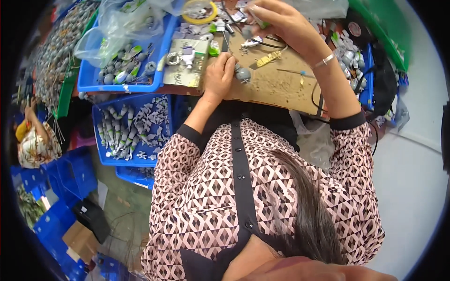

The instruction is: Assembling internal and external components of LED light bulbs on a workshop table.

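The left hand point(219, 75) is curled, its fingertips pinching a small grey round part point(243, 75) that rests on the brown worktop point(276, 86) near its front edge. The right hand point(281, 21) is raised over the back of the worktop, its fingers pressed together around a thin, pale piece too small to make out, with another grey part point(247, 32) just below it. This looks like a fitting step in small-parts assembly: one piece is steadied while the other is brought to it, so the next move likely calls for fine alignment of the two hands. A thin dark wire point(318, 100) loops near the worktop's right edge. Past the left edge stand blue bins point(140, 86) of grey parts, and a yellow tape ring point(200, 14) lies at the back.
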Demonstrator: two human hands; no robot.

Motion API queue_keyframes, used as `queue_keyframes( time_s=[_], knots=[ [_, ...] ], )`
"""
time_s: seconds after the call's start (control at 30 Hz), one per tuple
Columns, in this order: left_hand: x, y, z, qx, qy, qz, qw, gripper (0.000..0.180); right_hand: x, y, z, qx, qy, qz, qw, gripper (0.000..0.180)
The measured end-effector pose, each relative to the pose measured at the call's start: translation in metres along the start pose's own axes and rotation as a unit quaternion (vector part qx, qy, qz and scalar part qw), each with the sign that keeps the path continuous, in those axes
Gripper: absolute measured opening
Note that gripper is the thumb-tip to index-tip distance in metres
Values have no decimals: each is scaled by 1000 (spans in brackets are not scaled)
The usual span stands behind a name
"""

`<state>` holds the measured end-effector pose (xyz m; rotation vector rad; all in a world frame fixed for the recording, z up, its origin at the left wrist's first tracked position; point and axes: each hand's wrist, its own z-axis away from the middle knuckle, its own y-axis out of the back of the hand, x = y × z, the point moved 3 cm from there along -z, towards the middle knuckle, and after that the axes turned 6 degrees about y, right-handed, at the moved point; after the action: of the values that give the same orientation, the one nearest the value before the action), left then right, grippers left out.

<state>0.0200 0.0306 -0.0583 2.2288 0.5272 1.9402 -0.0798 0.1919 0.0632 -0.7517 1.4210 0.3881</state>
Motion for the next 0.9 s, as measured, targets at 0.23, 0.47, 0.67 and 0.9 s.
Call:
queue_keyframes(
  time_s=[0.23,0.47,0.67,0.9],
  knots=[
    [11,-28,-25,-164,-109,-169,966,16,72,55,102,184,-22,-40,982,26],
    [10,-36,-48,-77,-164,-218,959,19,118,16,120,293,19,-256,921,27],
    [24,-22,1,-11,-174,-147,974,12,134,36,134,295,-35,59,953,30],
    [13,-73,52,-192,-230,-146,943,29,140,37,140,291,16,-219,931,38]
  ],
)
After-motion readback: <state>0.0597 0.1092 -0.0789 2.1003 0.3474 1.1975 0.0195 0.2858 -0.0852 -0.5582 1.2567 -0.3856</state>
